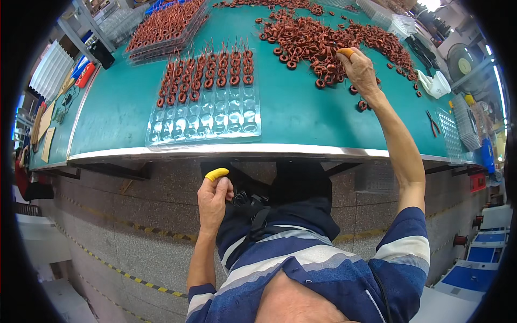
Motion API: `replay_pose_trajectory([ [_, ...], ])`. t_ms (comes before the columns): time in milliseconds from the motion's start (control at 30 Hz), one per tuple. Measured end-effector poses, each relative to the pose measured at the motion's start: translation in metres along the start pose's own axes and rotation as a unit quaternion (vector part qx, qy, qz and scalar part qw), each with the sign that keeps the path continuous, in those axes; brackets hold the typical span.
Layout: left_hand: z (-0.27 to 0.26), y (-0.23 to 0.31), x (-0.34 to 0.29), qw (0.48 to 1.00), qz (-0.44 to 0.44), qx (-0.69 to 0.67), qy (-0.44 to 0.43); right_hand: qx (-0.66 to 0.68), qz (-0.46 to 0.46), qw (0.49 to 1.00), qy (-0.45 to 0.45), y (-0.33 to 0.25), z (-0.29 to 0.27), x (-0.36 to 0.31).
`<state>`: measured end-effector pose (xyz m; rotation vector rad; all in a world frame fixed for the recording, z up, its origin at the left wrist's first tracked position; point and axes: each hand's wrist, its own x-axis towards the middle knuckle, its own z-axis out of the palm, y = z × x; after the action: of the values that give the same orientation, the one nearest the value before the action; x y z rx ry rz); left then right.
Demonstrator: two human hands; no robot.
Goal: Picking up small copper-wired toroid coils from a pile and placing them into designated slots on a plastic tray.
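Observation:
My right hand (359, 72) reaches over the near edge of a loose heap of copper-wound ring coils (301, 40), an orange-yellow cot on one finger. Its fingers are bent together, and whatever is between them is hidden. My left hand (213, 200) is held low in front of the table edge, with a yellow cot on its index finger. Its fingers are curled in, and I cannot make out anything in them. Left of the heap lies a clear plastic tray (204, 139) with round pockets. Ring coils (209, 83) fill its far rows, wire ends pointing up; its near rows hold none.
Stacked trays full of coils (167, 27) stand at the back left. On the right are a white container (439, 84), pliers (433, 124) and more clear trays (466, 121). The green table (301, 121) has a metal front edge. A red box (85, 75) sits at the left.

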<state>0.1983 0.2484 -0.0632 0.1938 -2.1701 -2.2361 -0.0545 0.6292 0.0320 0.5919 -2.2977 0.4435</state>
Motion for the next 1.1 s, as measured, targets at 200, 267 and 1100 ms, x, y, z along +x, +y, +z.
replay_pose_trajectory([
  [200, -0.003, -0.009, -0.006, 1.000, -0.008, 0.021, 0.001, 0.119, 0.205, 0.970, -0.059, -0.014, 0.004, -0.012],
  [267, -0.002, -0.010, -0.007, 1.000, -0.013, 0.029, 0.003, 0.287, 0.290, 0.911, -0.067, -0.014, 0.008, -0.013],
  [1100, 0.004, -0.014, -0.006, 0.999, -0.036, 0.023, -0.014, 0.169, 0.163, 0.960, -0.152, -0.047, 0.032, -0.036],
])
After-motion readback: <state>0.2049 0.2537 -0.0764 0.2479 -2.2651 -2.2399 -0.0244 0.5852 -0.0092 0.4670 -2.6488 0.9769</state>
